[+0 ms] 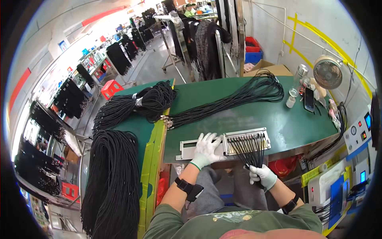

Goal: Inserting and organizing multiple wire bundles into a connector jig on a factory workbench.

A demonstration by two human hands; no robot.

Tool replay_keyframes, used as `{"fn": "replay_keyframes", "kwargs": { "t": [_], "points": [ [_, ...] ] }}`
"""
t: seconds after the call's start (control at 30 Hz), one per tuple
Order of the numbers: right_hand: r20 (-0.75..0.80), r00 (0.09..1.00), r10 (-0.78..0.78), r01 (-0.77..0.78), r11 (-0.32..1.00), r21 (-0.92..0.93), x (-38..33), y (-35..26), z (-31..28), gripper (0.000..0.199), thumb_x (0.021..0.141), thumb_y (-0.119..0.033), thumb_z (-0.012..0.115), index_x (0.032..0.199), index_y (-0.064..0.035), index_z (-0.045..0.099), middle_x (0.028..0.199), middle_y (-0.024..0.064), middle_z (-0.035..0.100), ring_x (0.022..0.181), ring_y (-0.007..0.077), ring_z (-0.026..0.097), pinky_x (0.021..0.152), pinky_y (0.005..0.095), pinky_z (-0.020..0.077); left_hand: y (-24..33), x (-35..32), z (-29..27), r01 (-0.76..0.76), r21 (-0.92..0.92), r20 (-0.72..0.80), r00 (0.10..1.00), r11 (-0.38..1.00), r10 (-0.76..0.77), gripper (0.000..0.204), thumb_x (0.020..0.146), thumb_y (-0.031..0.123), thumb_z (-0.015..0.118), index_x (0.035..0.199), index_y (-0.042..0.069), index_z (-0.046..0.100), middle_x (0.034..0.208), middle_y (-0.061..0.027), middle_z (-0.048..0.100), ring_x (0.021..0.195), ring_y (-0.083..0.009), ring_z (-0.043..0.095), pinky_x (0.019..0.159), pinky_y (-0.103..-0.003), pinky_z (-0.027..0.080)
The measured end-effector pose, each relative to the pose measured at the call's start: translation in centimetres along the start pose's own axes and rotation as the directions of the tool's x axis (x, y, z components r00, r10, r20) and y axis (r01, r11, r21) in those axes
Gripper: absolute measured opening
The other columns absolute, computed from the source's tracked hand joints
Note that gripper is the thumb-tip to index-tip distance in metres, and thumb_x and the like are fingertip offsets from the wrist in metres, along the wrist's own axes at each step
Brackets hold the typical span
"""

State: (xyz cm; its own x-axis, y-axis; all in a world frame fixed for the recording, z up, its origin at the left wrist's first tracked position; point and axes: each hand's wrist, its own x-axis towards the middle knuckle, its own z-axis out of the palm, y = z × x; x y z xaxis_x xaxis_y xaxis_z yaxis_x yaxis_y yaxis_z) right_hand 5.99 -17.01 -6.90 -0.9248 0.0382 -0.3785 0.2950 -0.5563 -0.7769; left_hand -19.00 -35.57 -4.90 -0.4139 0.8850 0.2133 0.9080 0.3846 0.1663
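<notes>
My left hand [207,149], in a white glove with a green cuff edge, lies with spread fingers on the left part of a long silvery metal fixture [185,151] at the table's front edge. A row of black cables [250,149] sits with their ends side by side in the right part of the fixture. Just off the table edge, my right hand [263,177], also gloved, is closed around these cables where they gather into a bundle. Behind the fixture, a loose bundle of black cables [223,104] stretches across the green table, its connector ends toward the left.
Thick bundles of black cable [113,175] lie on the left of the green table [302,127], beside a yellow-taped strip [149,175]. A phone [309,99], glass bottle [299,77] and fan [328,72] stand back right. Machines with screens [358,133] are at the right.
</notes>
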Motion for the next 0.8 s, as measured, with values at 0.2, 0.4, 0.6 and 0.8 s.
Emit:
{"fn": "replay_keyframes", "kwargs": {
  "t": [0.2,0.4,0.6,0.8],
  "points": [
    [-0.073,0.997,-0.03,0.027,0.999,-0.036,-0.3,0.1,0.8,0.032,0.097,-0.029,0.063,0.114,-0.0019,0.061,0.066,-0.0026,0.046,0.053,0.0085,0.044,0.059,0.0314,0.0512,-0.1,0.4,0.0,0.038,0.006,0.028,0.999,0.999,-0.038,0.095,0.066,0.065,0.073,0.141,0.011,0.051,0.142,-0.0175,0.049,0.137,-0.0348,0.04,0.118,-0.054,0.022],
    [0.148,0.986,0.081,-0.043,0.968,-0.247,-4.8,2.3,0.6,0.029,0.096,-0.028,0.064,0.109,-0.0019,0.063,0.064,-0.0012,0.049,0.053,0.0085,0.046,0.059,0.0313,0.0506,0.1,0.5,-0.2,0.045,-0.015,0.052,0.998,0.999,-0.044,0.095,0.065,0.064,0.075,0.141,0.011,0.051,0.144,-0.0174,0.048,0.138,-0.0348,0.039,0.118,-0.054,0.021],
    [0.057,0.989,-0.14,0.147,0.977,-0.156,-7.8,-3.4,2.3,0.023,0.094,-0.025,0.067,0.099,-0.0023,0.064,0.067,0.0007,0.055,0.056,0.01,0.052,0.058,0.0301,0.0488,2.3,0.5,-1.2,-0.098,-0.192,0.026,0.994,0.976,0.105,0.097,0.065,0.057,0.08,0.14,0.004,0.049,0.144,-0.0189,0.048,0.139,-0.0349,0.037,0.118,-0.049,0.023],
    [0.176,0.984,0.03,0.049,0.903,-0.427,-5.9,-3.8,5.4,0.029,0.093,-0.03,0.068,0.101,-0.0022,0.063,0.071,0.0012,0.059,0.059,0.0098,0.055,0.058,0.0277,0.048,13.1,-2.9,-5.5,0.084,-0.98,0.033,0.964,-0.182,0.264,0.069,0.086,0.044,0.071,0.131,-0.004,0.053,0.131,-0.0175,0.055,0.123,-0.0283,0.051,0.11,-0.041,0.036]
  ]
}}
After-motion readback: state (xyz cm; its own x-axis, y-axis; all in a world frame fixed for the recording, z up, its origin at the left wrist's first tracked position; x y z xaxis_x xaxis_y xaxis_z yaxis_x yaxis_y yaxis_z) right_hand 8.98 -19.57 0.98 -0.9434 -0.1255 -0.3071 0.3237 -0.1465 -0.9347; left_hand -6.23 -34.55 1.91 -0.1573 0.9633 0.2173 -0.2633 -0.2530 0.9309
